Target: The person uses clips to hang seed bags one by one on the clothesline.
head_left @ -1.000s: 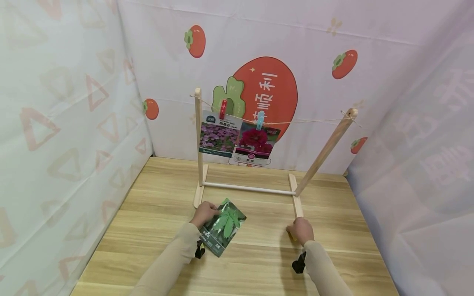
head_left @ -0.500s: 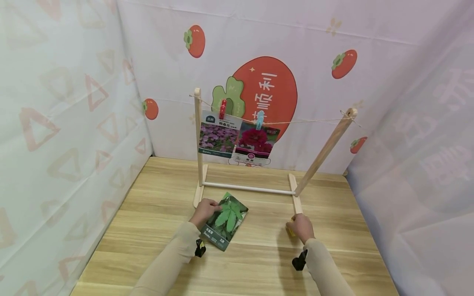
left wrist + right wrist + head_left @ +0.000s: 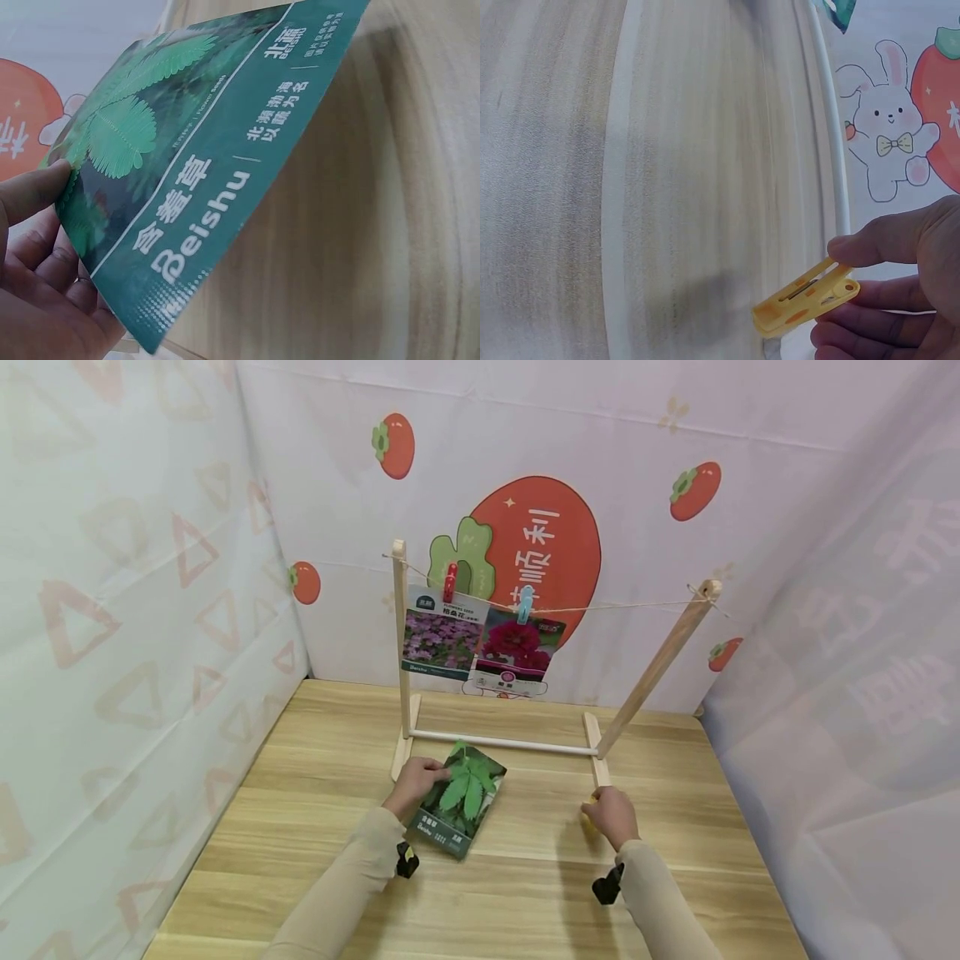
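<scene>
The left hand (image 3: 415,781) pinches the upper left edge of a dark green foil seed packet printed with fern-like leaves and white lettering (image 3: 459,799); in the left wrist view the thumb lies on the printed face at that edge and the other fingers (image 3: 45,277) curl behind it, so the fingers are clamped on the packet (image 3: 195,172). The packet slants away from the fingers to the right, with its far end raised off the pale wooden tabletop (image 3: 525,868) and its lower corner down towards the sleeve.

The right hand (image 3: 611,814) holds a small yellow plastic clothespin (image 3: 806,298). In the right wrist view the thumb presses on top of the pin and the curled fingers (image 3: 855,330) sit under it, clamped on its rear end, while the pin's nose points left, away from the palm, above the table. From the head camera only a sliver of yellow shows at the fingertips.

Just beyond the fingers of both hands stands a light wooden drying frame with two posts and a white crossbar (image 3: 502,742): its left foot lies just left of the left hand's fingers and its right foot just ahead of the right hand's knuckles. A thin string (image 3: 600,607) runs between the post tops, well above the fingers. On it hang a seed packet with purple flowers (image 3: 442,639) under a red clothespin (image 3: 450,582) and a seed packet with a deep red flower (image 3: 519,647) under a light blue clothespin (image 3: 526,602).
</scene>
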`<action>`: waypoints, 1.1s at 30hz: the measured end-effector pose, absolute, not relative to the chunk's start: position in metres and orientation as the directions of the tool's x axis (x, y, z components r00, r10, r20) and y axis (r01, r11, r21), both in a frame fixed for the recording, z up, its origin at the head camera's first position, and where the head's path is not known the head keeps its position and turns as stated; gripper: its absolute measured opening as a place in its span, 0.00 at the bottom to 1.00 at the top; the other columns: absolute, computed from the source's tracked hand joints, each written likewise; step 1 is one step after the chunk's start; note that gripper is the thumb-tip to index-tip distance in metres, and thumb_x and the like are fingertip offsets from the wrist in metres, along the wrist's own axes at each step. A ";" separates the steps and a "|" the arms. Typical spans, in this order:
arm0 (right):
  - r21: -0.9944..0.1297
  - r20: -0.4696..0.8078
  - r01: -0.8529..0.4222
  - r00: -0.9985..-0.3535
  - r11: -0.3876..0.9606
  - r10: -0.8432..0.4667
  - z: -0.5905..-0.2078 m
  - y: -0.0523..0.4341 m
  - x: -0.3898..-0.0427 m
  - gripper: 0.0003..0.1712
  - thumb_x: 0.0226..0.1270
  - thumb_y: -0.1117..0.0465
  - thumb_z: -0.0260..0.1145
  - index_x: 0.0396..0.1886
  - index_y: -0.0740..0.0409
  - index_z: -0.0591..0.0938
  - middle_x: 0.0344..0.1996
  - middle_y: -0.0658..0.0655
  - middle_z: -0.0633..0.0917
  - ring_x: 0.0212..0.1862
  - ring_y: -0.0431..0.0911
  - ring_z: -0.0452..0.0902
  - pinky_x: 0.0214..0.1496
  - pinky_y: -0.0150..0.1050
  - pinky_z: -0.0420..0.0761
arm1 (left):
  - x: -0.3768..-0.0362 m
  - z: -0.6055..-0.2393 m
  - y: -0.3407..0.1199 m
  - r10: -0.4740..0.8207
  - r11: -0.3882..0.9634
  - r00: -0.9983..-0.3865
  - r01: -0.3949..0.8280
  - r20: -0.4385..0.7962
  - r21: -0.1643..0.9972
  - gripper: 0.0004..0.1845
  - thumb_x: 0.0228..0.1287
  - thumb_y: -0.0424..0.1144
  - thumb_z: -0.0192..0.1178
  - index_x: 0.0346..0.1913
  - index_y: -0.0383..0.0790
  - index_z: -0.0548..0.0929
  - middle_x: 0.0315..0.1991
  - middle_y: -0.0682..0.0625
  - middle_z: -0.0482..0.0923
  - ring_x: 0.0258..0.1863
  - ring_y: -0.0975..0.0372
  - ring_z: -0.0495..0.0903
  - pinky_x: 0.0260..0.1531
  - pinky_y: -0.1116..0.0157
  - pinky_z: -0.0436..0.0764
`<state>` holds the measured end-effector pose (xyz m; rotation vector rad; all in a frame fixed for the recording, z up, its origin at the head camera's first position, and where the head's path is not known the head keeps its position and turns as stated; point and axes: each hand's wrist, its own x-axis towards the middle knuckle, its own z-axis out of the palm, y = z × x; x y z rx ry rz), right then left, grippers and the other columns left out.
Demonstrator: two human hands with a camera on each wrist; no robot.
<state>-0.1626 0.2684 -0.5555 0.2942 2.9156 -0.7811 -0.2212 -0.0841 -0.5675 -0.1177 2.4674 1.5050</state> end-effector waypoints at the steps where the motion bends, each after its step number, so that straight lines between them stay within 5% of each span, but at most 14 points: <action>1: -0.479 -0.149 0.210 -0.976 0.853 0.156 -0.555 0.268 -0.163 0.18 0.55 0.63 0.68 0.41 0.75 0.83 0.31 0.65 0.86 0.27 0.48 0.78 0.32 0.45 0.80 | -0.222 -0.566 -0.084 0.056 0.466 -0.967 -0.193 -0.247 0.863 0.11 0.63 0.39 0.64 0.39 0.32 0.86 0.42 0.41 0.85 0.43 0.54 0.81 0.45 0.57 0.79; 8: -0.473 -0.131 0.200 -0.979 0.858 0.155 -0.550 0.271 -0.167 0.19 0.56 0.64 0.67 0.43 0.75 0.82 0.36 0.70 0.86 0.30 0.50 0.81 0.35 0.48 0.82 | -0.225 -0.559 -0.084 0.033 0.401 -0.965 -0.224 -0.259 0.888 0.13 0.64 0.42 0.64 0.43 0.34 0.86 0.44 0.42 0.84 0.46 0.54 0.81 0.47 0.55 0.79; 15: -0.519 -0.043 0.136 -0.990 0.844 0.134 -0.540 0.265 -0.170 0.09 0.57 0.64 0.68 0.29 0.69 0.83 0.21 0.57 0.81 0.22 0.45 0.71 0.25 0.39 0.72 | -0.227 -0.551 -0.080 0.011 0.347 -0.969 -0.229 -0.248 0.909 0.13 0.64 0.42 0.65 0.44 0.34 0.86 0.46 0.41 0.85 0.49 0.51 0.80 0.51 0.53 0.78; 33: -0.528 -0.003 0.129 -0.989 0.839 0.150 -0.522 0.260 -0.176 0.18 0.57 0.63 0.69 0.42 0.74 0.83 0.28 0.62 0.85 0.27 0.47 0.77 0.30 0.42 0.77 | -0.228 -0.547 -0.076 -0.010 0.340 -0.976 -0.208 -0.217 0.917 0.16 0.64 0.43 0.65 0.48 0.34 0.86 0.49 0.40 0.84 0.52 0.50 0.81 0.54 0.52 0.78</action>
